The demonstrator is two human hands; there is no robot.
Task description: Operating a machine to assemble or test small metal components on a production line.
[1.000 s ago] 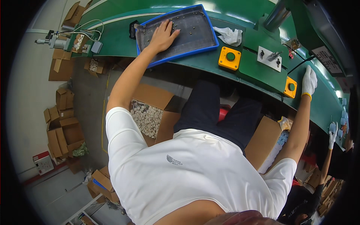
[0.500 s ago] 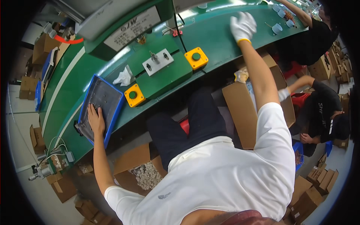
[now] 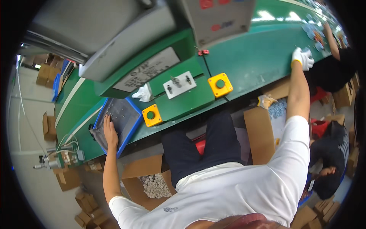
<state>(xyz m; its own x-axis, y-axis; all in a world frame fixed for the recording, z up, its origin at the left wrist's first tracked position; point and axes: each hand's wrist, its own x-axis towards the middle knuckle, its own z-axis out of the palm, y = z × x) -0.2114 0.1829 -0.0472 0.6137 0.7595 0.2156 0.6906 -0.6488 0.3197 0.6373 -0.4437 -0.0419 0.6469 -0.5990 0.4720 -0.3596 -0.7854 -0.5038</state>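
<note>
My bare left hand (image 3: 110, 131) lies with its fingers stretched out over the dark floor of a blue-rimmed tray (image 3: 134, 132). Several small dark pieces are scattered in that tray. Far to the right, my right hand (image 3: 302, 60) wears a white glove with a yellow cuff. Its fingers curl down at the bench, about where a pale plastic cup stood; blur and the glove hide what is in them. Beyond it stand other pale cups (image 3: 318, 45). Between my hands is a green press with a metal fixture plate (image 3: 179, 84).
Two yellow button boxes (image 3: 152, 115) (image 3: 220, 85) flank the fixture, with a crumpled white cloth (image 3: 143, 92) beside it. Below the bench are open cartons, one holding pale small pieces (image 3: 155, 186), another blue pieces (image 3: 277, 109). Co-workers sit at right, one arm (image 3: 333, 42) near the cups.
My right hand has reached farther right along the bench to the nearest cup, its fingers now curled. The left hand stays on the tray. The whole view has shifted.
</note>
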